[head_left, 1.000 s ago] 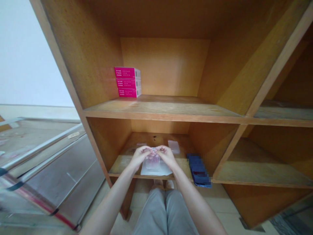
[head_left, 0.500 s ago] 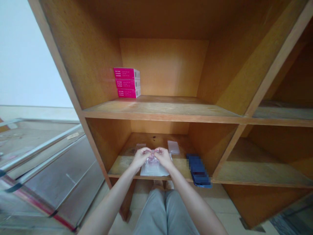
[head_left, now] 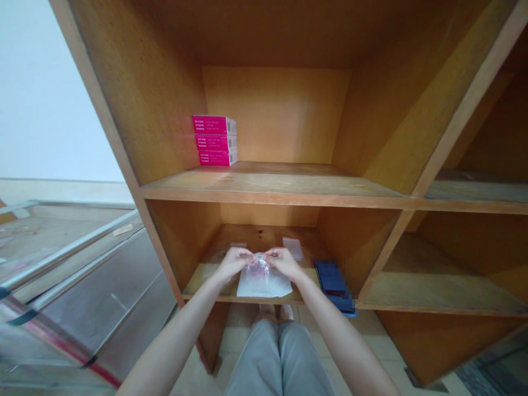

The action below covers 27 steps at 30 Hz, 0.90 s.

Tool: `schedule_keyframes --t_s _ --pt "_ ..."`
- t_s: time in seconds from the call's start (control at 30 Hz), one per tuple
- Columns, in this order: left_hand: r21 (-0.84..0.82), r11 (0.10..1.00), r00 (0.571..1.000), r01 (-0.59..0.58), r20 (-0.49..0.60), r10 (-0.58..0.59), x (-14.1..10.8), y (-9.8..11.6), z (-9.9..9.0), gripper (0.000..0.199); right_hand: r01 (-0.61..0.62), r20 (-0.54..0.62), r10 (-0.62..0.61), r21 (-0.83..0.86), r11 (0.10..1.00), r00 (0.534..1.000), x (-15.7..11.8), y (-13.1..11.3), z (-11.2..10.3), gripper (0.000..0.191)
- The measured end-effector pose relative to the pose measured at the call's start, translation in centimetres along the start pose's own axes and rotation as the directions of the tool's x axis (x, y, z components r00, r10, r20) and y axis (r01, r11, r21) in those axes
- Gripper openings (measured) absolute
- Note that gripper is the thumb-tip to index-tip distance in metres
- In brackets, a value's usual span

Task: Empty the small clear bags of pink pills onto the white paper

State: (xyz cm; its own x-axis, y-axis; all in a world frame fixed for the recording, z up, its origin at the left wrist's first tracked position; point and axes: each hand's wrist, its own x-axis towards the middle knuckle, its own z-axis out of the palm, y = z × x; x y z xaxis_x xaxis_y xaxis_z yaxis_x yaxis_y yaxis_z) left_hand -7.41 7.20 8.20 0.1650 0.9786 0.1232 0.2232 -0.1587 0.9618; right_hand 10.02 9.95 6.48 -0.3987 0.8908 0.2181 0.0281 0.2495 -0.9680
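Observation:
Over the lower shelf, my left hand (head_left: 238, 260) and my right hand (head_left: 282, 260) pinch the top edge of a small clear plastic bag (head_left: 259, 269), one on each side. Something pinkish shows through the bag, too unclear to name. A white sheet (head_left: 264, 287) lies beneath it at the shelf's front edge. Behind my right hand is a flat clear packet (head_left: 292, 248). Another thin clear packet (head_left: 238, 245) lies behind my left hand, partly covered by it.
Three stacked pink boxes (head_left: 214, 141) stand on the upper shelf (head_left: 280, 184), at the left. A dark blue flat object (head_left: 332, 283), partly pixelated, lies right of my hands and overhangs the lower shelf. A metal-framed glass case (head_left: 119, 291) stands at the left.
My hands have moved slightly apart, drawing the bag's top edge wider between them. More of the white sheet's right side shows.

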Motion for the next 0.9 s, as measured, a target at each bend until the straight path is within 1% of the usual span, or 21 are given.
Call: schedule_keyframes --t_s 0.13,0.27,0.33,0.4,0.47,0.6,0.63,0.7,0.8,0.9 --pt "0.032 0.999 0.998 0.010 0.059 -0.012 0.1 0.6 -0.8 0.020 -0.014 0.040 0.014 0.015 1.000 0.999 0.2 0.4 -1.0 0.027" --pt "0.048 0.999 0.979 -0.022 0.204 0.012 -0.1 1.4 -1.6 0.025 -0.055 0.087 0.054 0.015 0.998 0.995 0.2 0.3 -1.8 0.032" --pt "0.035 0.998 0.969 -0.048 0.245 0.037 -0.2 1.6 -1.9 0.027 -0.061 0.120 0.057 0.029 0.998 0.991 0.1 0.0 -1.9 0.034" --pt "0.016 0.998 0.969 -0.054 0.242 0.048 -0.2 1.6 -2.2 0.029 -0.043 0.131 0.036 0.051 0.998 0.991 -0.1 -0.4 -1.7 0.035" --pt "-0.005 0.999 0.974 -0.033 0.222 0.033 -0.1 1.5 -2.5 0.030 0.017 0.102 -0.025 0.081 0.997 0.994 -0.6 -0.7 -1.2 0.037" --pt "-0.065 0.996 0.981 0.063 0.188 -0.050 -0.2 1.3 -3.2 0.035 0.153 -0.015 -0.152 0.088 0.984 0.988 -2.1 -0.7 0.2 0.048" --pt "-0.079 0.993 0.980 0.083 0.188 -0.067 -0.2 1.2 -3.3 0.038 0.173 -0.048 -0.170 0.071 0.982 0.984 -2.5 -0.6 0.5 0.049" --pt "-0.102 0.988 0.977 0.114 0.193 -0.093 -0.3 1.1 -3.3 0.041 0.204 -0.102 -0.200 0.028 0.979 0.974 -3.2 -0.2 1.2 0.045" --pt "-0.149 0.981 0.981 0.127 0.167 -0.101 -0.3 0.8 -2.8 0.044 0.200 -0.139 -0.197 0.007 0.980 0.970 -3.8 0.5 1.9 0.035" --pt "-0.224 0.968 0.990 0.117 0.109 -0.094 -0.4 0.7 -2.0 0.050 0.160 -0.175 -0.145 0.077 0.984 0.974 -3.8 1.1 2.0 0.037"
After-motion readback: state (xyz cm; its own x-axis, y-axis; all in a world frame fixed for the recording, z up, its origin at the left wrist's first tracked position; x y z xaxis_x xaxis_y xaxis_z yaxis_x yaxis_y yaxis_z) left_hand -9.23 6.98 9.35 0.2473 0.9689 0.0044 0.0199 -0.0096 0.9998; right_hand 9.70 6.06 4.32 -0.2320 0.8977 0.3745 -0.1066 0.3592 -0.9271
